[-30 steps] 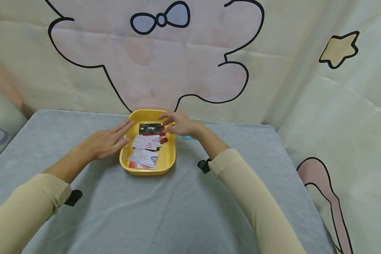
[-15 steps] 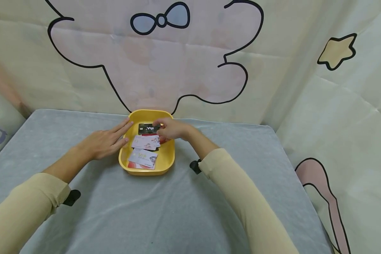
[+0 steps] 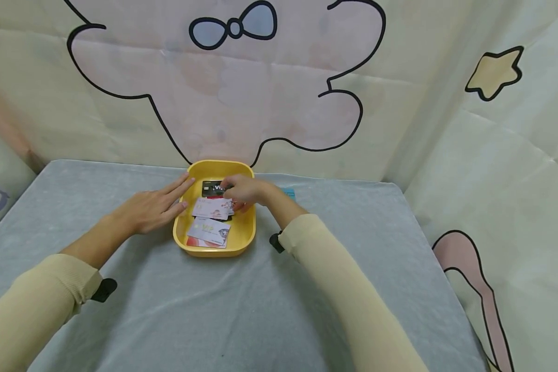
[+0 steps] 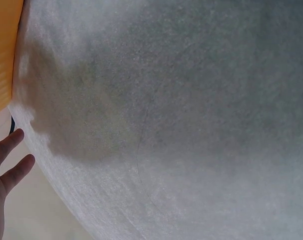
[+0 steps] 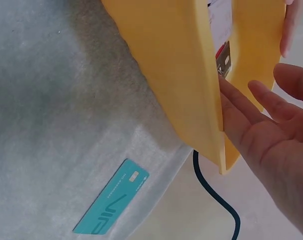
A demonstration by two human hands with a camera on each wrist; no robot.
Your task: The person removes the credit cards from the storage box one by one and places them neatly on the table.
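Observation:
A yellow tray holds several overlapping cards. Near its far end lies a black VIP card, above white cards and a white VIP card. My left hand rests its straight fingers against the tray's left rim. My right hand reaches over the right wall, fingertips at the black card's right side and partly hiding it. In the right wrist view its thumb and fingers stand apart, some fingers dipping behind the tray wall; nothing shows gripped between them.
A teal VIP card lies on the grey cloth-covered table, right of the tray and partly behind the right forearm in the head view. A dark cable hangs beyond the table edge. A printed curtain stands behind.
My right hand has moved left from the tray's right rim in over the black card, its fingers lowering into the tray. The left hand stays against the left rim.

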